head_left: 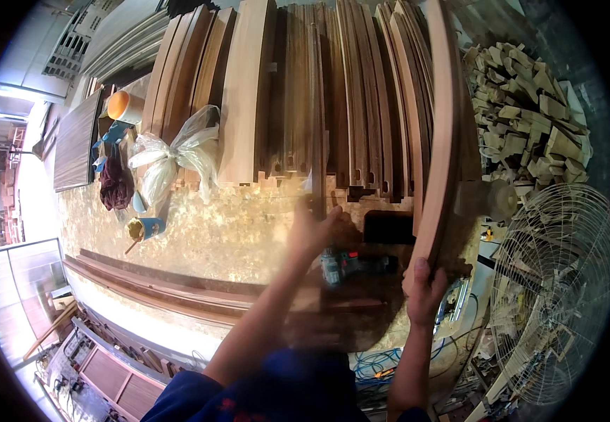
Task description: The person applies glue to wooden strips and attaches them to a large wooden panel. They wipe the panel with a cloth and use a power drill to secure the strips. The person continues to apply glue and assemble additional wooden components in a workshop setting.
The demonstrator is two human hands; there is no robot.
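Note:
My right hand (424, 290) grips the near end of a long, pale brown wooden beam (444, 133), thumb on top. The beam runs away from me along the right side of the table. Motion smears my left hand (310, 235), held over the middle of the table. Its thumb stands apart from the fingers, by the near end of a narrow dark wooden strip (318, 158); whether it grips the strip is unclear. A cordless drill (354, 265) lies between my hands, and a black rectangular object (388, 227) sits beyond it.
Rows of boards (245, 98) fill the table's far side. At left are a knotted plastic bag (177, 155), dark red cloth (116, 179), a blue can (151, 226) and an orange-topped tub (123, 106). Long strips (157, 281) line the near edge. A wire-cage fan (554, 292) and offcuts (530, 112) stand right.

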